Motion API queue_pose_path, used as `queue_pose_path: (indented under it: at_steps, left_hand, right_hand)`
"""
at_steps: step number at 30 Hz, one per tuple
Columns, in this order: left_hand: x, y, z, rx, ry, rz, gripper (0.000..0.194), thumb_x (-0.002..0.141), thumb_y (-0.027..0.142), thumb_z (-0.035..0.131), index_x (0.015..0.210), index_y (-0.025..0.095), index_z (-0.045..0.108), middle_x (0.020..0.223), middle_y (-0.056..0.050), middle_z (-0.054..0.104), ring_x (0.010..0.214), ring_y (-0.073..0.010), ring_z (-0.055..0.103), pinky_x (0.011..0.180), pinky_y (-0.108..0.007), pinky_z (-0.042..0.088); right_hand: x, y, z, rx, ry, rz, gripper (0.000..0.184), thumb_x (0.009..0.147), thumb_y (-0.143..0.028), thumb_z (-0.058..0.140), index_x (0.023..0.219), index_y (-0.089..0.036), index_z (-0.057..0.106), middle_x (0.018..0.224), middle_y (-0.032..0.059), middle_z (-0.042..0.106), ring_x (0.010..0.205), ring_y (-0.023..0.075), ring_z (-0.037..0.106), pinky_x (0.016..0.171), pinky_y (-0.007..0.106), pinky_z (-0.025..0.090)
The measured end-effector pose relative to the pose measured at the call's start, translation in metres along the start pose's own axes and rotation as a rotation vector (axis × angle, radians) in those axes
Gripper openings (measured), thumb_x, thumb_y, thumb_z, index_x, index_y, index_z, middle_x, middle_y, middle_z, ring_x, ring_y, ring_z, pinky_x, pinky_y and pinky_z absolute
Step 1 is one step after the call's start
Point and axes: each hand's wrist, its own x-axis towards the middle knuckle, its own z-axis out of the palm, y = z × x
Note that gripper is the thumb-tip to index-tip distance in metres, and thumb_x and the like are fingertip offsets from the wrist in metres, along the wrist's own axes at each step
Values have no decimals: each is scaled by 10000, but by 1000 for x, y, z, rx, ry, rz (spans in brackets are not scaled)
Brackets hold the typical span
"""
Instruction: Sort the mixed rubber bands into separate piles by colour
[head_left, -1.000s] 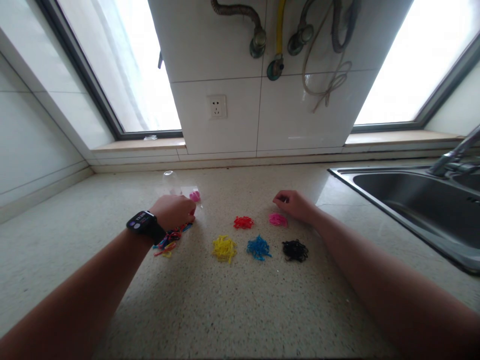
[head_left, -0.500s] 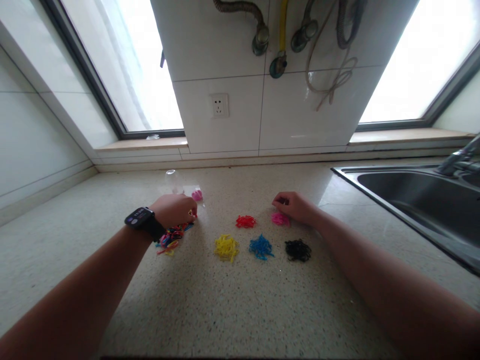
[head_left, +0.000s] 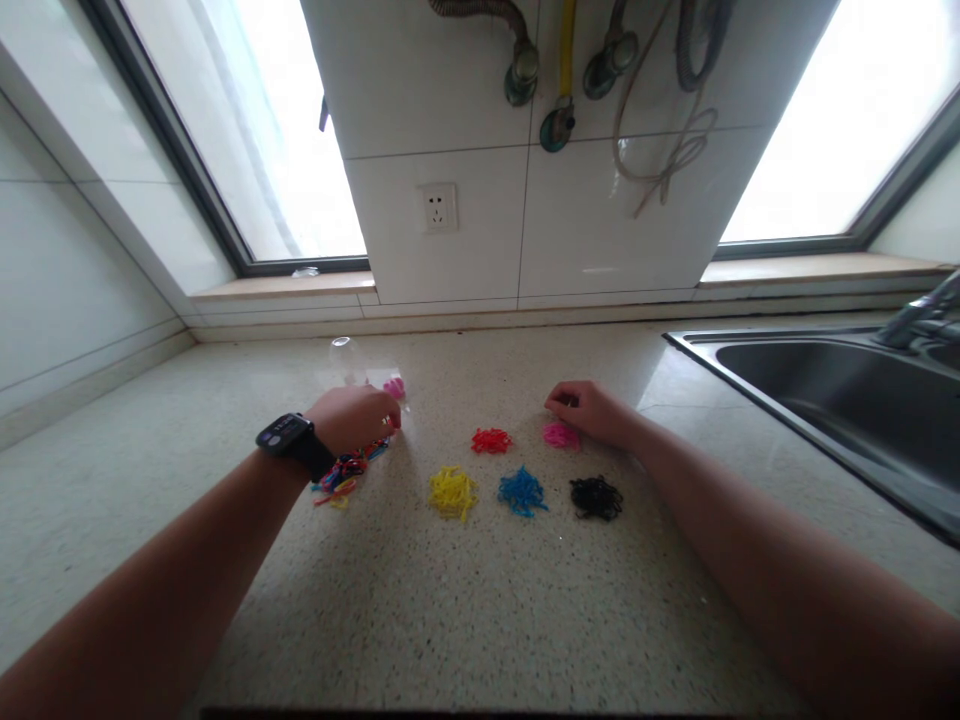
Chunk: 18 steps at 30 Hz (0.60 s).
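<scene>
My left hand [head_left: 355, 417], with a black watch [head_left: 286, 433] on its wrist, is over a mixed pile of coloured rubber bands [head_left: 349, 474]. Its fingers are pinched, and a bit of red, apparently a rubber band [head_left: 394, 424], shows at the tips. My right hand [head_left: 589, 410] rests on the counter just behind a pink pile of rubber bands [head_left: 561, 435]. Its fingers are curled together, and whatever they may hold is hidden. Between the hands lie sorted piles: red bands [head_left: 491, 440], yellow bands [head_left: 453, 493], blue bands [head_left: 523, 492] and black bands [head_left: 596, 497].
Behind my left hand stand a clear plastic container [head_left: 343, 362] and a pink object [head_left: 394, 387]. A steel sink [head_left: 825, 390] with a faucet [head_left: 919, 310] is set into the speckled counter [head_left: 480, 610] at right. The tiled wall carries a socket [head_left: 439, 208] and pipes.
My left hand has shifted slightly right and away from me over the mixed pile, its fingertips turning. The right hand and the sorted piles look the same.
</scene>
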Motion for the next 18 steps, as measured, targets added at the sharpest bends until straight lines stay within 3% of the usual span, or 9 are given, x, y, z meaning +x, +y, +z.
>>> queue_pose_path:
  at_steps: [8, 18]
  left_hand:
    - [1, -6, 2, 19, 21, -30, 279, 872, 338, 517, 1011, 306, 757, 925, -66, 719, 816, -218, 660, 660, -279, 439]
    - [0, -4, -2, 3, -2, 11, 207, 801, 308, 590, 906, 318, 768, 869, -45, 714, 801, -225, 651, 661, -289, 441]
  right_hand:
    - [0, 0, 0, -5, -19, 2, 225, 852, -334, 584, 861, -164, 731, 802, 58, 731, 710, 168, 634, 661, 270, 445]
    - [0, -1, -1, -2, -29, 12, 229, 857, -337, 584, 878, -164, 733, 819, 62, 734, 728, 175, 641, 677, 281, 446]
